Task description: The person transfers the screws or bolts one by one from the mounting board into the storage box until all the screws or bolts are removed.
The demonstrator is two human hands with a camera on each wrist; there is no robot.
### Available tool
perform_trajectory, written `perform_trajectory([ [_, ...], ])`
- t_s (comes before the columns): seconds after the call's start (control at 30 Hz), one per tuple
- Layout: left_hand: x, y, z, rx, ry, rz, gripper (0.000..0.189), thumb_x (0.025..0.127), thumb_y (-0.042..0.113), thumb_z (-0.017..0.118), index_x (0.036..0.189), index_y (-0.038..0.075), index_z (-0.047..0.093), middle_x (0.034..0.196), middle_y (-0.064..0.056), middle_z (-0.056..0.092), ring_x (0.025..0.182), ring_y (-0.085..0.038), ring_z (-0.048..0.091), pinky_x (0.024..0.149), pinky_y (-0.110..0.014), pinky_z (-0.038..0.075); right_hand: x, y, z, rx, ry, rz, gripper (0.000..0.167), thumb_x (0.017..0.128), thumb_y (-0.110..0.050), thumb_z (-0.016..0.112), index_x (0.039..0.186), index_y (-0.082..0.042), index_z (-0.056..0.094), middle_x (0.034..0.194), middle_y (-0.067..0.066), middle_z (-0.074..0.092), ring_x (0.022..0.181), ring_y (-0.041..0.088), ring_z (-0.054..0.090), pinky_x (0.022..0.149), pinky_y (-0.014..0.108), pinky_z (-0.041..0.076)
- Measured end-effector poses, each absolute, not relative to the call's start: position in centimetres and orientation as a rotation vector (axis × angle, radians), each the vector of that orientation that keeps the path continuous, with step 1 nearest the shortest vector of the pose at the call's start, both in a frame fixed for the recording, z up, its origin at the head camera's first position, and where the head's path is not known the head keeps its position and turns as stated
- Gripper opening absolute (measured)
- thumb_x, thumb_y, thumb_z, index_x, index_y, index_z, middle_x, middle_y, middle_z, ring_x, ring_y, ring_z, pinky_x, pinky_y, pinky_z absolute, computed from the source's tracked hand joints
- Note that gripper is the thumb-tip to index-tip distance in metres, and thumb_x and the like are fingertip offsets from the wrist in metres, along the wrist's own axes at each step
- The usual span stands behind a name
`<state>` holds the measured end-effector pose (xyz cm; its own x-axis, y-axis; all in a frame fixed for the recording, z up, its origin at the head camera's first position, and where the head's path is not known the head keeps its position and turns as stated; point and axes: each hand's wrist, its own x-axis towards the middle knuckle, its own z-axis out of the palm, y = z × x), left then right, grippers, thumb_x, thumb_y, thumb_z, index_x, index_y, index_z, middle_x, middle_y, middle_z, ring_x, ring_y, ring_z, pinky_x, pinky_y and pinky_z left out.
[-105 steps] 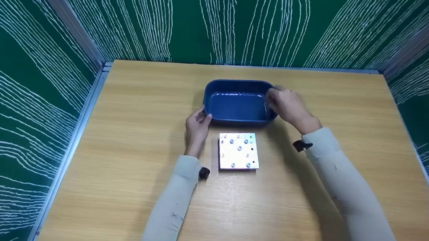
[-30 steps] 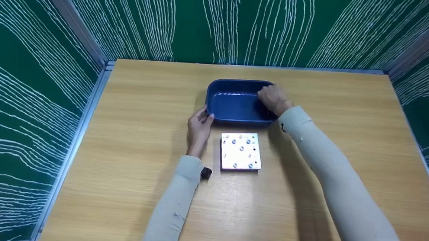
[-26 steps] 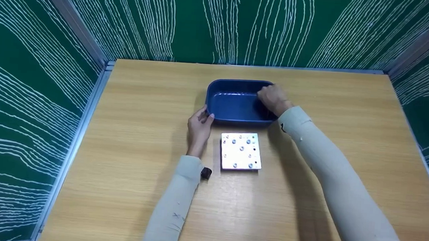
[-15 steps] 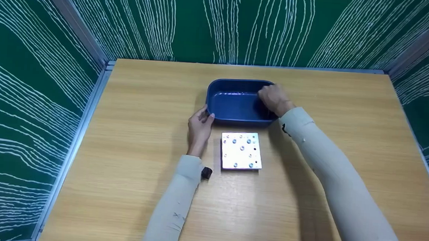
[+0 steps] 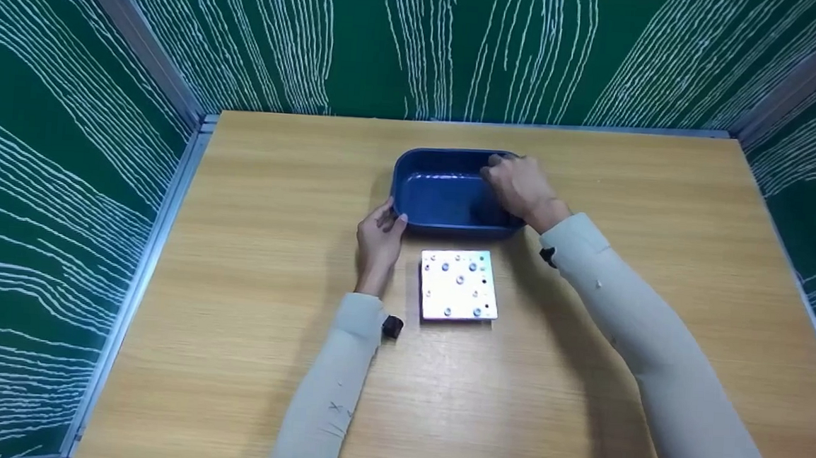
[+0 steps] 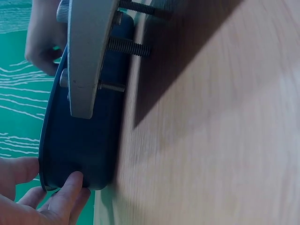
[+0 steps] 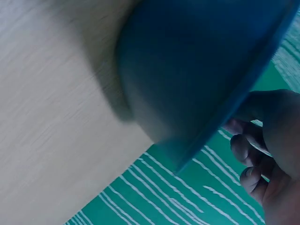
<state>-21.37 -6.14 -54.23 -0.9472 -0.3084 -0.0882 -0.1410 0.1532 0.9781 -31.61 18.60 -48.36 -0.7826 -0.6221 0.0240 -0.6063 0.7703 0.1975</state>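
A deep blue rectangular tub (image 5: 445, 204) stands on the table behind a square metal plate (image 5: 458, 286). My left hand (image 5: 380, 240) grips the tub's left front corner, thumb and fingers on either side of its wall in the left wrist view. Over the tub's right end reaches my right hand (image 5: 520, 186), back of the hand up and fingers bent. In the right wrist view its curled fingers (image 7: 253, 180) show outside the rim, while thumb and index are partly hidden; I cannot tell whether they hold anything. Bolts (image 6: 129, 47) run through the plate and stick out underneath.
The wooden table (image 5: 272, 249) carries the tub and plate near its middle. Green walls (image 5: 362, 49) with white wavy lines enclose its back and sides, framed by metal rails (image 5: 159, 242). A small black wrist camera (image 5: 392, 327) sits beside the plate's left edge.
A thin shiny piece showed by my right fingers at first and is out of sight now. That hand went further into the tub, then rose slightly. The left hand kept its grip.
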Motion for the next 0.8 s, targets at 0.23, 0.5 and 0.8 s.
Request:
perform_trajectory([
  [0.23,-21.3,-6.2,-54.2,0.452,-2.3,-1.894,0.046,0.102,0.012,0.07,0.148,0.008,0.061,0.147,-0.012,0.064,0.131,-0.027,0.066,0.108,-0.035,0.056,-29.5,18.1,-47.8,1.082,-2.707,-0.238,0.021,0.103,-0.01,0.067,0.12,-0.001,0.074,0.114,0.024,0.073,0.097,0.04,0.072,0.078,0.051,0.066],
  [0.5,-21.2,-6.3,-54.3,0.398,-2.271,-1.901,0.046,0.102,0.01,0.07,0.147,0.004,0.061,0.143,-0.017,0.066,0.128,-0.03,0.067,0.107,-0.036,0.056,-27.3,17.6,-47.6,1.146,-2.561,-0.094,0.015,0.1,-0.006,0.069,0.112,0.0,0.077,0.108,0.022,0.074,0.087,0.037,0.073,0.073,0.046,0.066],
  [0.8,-21.2,-6.2,-54.3,0.402,-2.276,-1.913,0.046,0.103,0.012,0.07,0.148,0.005,0.06,0.143,-0.016,0.066,0.128,-0.029,0.067,0.107,-0.036,0.056,-25.3,17.3,-47.9,1.202,-2.444,0.029,0.01,0.099,-0.005,0.069,0.099,0.001,0.076,0.093,0.019,0.074,0.075,0.033,0.072,0.063,0.041,0.065],
])
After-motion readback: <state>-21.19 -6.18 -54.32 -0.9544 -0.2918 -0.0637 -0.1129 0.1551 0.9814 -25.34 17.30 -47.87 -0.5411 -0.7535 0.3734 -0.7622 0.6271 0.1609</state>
